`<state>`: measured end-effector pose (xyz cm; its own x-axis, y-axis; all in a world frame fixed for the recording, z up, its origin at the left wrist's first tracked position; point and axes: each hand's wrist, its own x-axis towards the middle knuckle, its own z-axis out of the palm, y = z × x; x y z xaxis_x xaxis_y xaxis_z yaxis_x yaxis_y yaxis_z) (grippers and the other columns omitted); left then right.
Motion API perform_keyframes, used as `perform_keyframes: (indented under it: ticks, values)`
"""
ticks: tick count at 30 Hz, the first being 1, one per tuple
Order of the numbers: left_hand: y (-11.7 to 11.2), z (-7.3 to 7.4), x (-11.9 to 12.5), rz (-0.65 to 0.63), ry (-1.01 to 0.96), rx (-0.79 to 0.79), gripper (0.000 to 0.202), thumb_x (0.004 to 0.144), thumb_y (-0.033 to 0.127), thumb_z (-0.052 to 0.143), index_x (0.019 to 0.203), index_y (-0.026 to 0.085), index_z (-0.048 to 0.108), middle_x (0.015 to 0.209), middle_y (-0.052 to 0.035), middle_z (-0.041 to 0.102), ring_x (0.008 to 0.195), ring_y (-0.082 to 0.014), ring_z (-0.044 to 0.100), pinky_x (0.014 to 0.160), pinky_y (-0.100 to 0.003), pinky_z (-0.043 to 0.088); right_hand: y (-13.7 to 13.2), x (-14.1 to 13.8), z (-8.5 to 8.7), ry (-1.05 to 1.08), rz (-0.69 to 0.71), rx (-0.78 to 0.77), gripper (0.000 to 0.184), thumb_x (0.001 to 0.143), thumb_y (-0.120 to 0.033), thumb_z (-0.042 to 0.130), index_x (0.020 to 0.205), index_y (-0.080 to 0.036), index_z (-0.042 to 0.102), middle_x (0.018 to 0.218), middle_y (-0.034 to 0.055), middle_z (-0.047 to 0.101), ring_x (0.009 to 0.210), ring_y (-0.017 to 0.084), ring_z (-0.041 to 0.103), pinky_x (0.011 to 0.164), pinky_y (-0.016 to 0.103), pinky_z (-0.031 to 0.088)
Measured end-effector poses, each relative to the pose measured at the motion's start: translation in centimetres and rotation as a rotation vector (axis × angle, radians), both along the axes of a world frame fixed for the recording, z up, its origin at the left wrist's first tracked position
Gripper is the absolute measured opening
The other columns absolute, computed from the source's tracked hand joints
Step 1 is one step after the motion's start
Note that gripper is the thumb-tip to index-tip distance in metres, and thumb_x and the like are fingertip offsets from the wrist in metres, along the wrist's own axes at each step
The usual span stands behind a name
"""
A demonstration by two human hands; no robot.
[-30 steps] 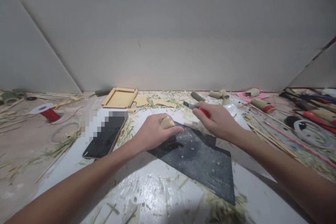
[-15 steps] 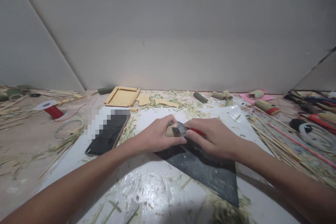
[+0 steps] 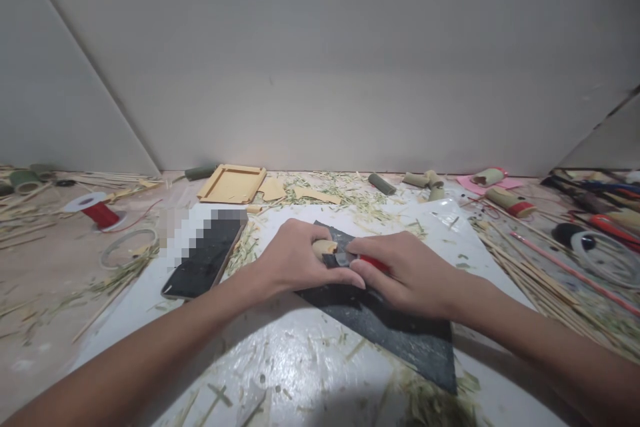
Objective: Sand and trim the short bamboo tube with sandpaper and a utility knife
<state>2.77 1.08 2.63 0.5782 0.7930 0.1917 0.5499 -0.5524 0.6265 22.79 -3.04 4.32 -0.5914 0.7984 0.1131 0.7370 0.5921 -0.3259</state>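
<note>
My left hand (image 3: 293, 261) is closed round a short pale bamboo piece (image 3: 324, 247), pressing it down on a dark cutting mat (image 3: 400, 333). My right hand (image 3: 405, 273) is closed on a red-handled knife (image 3: 373, 262). The knife's grey blade (image 3: 344, 257) rests against the end of the bamboo piece. Both hands meet over the mat's far corner, fingers touching. The mat lies on a white board (image 3: 300, 360) strewn with bamboo shavings.
A black phone (image 3: 203, 260) lies left of my hands. Behind are a flat wooden tray (image 3: 233, 183), green bamboo sections (image 3: 383, 184), a red thread spool (image 3: 100, 213) at left, and sticks (image 3: 530, 270) and tools (image 3: 595, 203) at right. A grey wall closes the back.
My right hand came in from the far right with the knife and set the blade against the bamboo piece in my left hand. Both hands have since drawn slightly nearer.
</note>
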Motion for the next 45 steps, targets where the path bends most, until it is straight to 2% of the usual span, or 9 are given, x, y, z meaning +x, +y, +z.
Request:
perform_keyframes:
  ticks: [11,18,26,30,33,36,39,43,45]
  values:
    - [-0.3,-0.4,0.4,0.064,-0.035,0.219,0.057,0.062,0.068,0.067,0.046,0.016,0.048,0.044,0.0053,0.041,0.048,-0.0093,0.034,0.049,-0.026,0.023,-0.5,-0.2,0.6,0.078,-0.067,-0.018,0.030,0.089,-0.036,0.047,0.065,-0.020,0.041,0.056,-0.0046,0.044,0.052,0.010,0.033,0.053,0.025,0.023]
    - [-0.1,-0.4,0.4,0.116,-0.060,0.334,0.067,0.059,0.079,0.062,0.043,0.016,0.048,0.043,0.0045,0.042,0.046,-0.0089,0.033,0.048,-0.025,0.022,-0.6,-0.5,0.1,0.093,-0.171,0.043,0.028,0.087,-0.039,0.050,0.067,-0.020,0.047,0.058,-0.0036,0.050,0.053,0.011,0.039,0.054,0.025,0.023]
    - [0.3,0.2,0.6,0.179,-0.085,0.355,0.063,0.064,0.070,0.065,0.043,0.017,0.038,0.043,0.0059,0.035,0.047,-0.0084,0.027,0.048,-0.025,0.021,-0.7,-0.5,-0.2,0.075,-0.281,0.172,0.020,0.085,-0.036,0.050,0.072,-0.021,0.055,0.061,-0.0017,0.056,0.054,0.013,0.046,0.053,0.026,0.025]
    - [0.6,0.3,0.3,0.254,-0.048,0.302,0.056,0.062,0.062,0.071,0.045,0.017,0.042,0.045,0.0063,0.035,0.049,-0.0089,0.029,0.049,-0.025,0.023,0.7,1.1,0.3,0.113,-0.444,0.311,0.025,0.089,-0.042,0.047,0.084,-0.022,0.061,0.067,0.0010,0.062,0.059,0.017,0.051,0.056,0.028,0.028]
    - [0.6,0.5,0.1,0.261,-0.019,0.178,0.047,0.064,0.058,0.072,0.051,0.017,0.053,0.049,0.0049,0.046,0.052,-0.0105,0.038,0.050,-0.025,0.028,2.0,2.3,0.7,0.213,-0.529,0.317,0.028,0.092,-0.044,0.043,0.088,-0.021,0.059,0.063,0.0001,0.057,0.058,0.017,0.049,0.057,0.029,0.030]
    - [0.3,1.1,0.1,0.182,-0.096,0.032,0.044,0.061,0.055,0.077,0.086,0.019,0.070,0.073,0.0005,0.066,0.068,-0.0162,0.056,0.065,-0.029,0.043,2.7,2.6,0.6,0.351,-0.482,0.173,0.031,0.094,-0.046,0.039,0.084,-0.021,0.056,0.063,-0.0017,0.052,0.059,0.015,0.047,0.058,0.028,0.033]
    - [-0.1,1.6,0.1,-0.015,-0.238,-0.170,0.079,0.054,0.050,0.084,0.124,0.024,0.060,0.115,-0.0057,0.067,0.102,-0.0252,0.060,0.093,-0.039,0.044,2.4,2.0,0.2,0.482,-0.399,0.057,0.026,0.091,-0.046,0.048,0.086,-0.021,0.056,0.070,-0.0023,0.052,0.063,0.014,0.048,0.059,0.027,0.036]
    - [-0.2,1.6,0.0,-0.355,-0.384,-0.396,0.085,0.052,0.039,0.088,0.130,0.028,0.057,0.132,-0.0047,0.059,0.123,-0.0292,0.051,0.107,-0.041,0.034,1.2,1.0,0.3,0.637,-0.301,-0.080,0.028,0.083,-0.041,0.063,0.104,-0.023,0.057,0.068,-0.0052,0.050,0.058,0.011,0.045,0.055,0.024,0.036]
    - [0.0,1.2,-0.1,-0.435,-0.429,-0.441,0.086,0.051,0.037,0.089,0.131,0.029,0.056,0.132,-0.0046,0.060,0.124,-0.0305,0.050,0.109,-0.042,0.031,0.7,0.6,0.5,0.672,-0.235,-0.139,0.023,0.082,-0.034,0.065,0.102,-0.023,0.059,0.066,-0.0056,0.050,0.057,0.010,0.045,0.054,0.023,0.036]
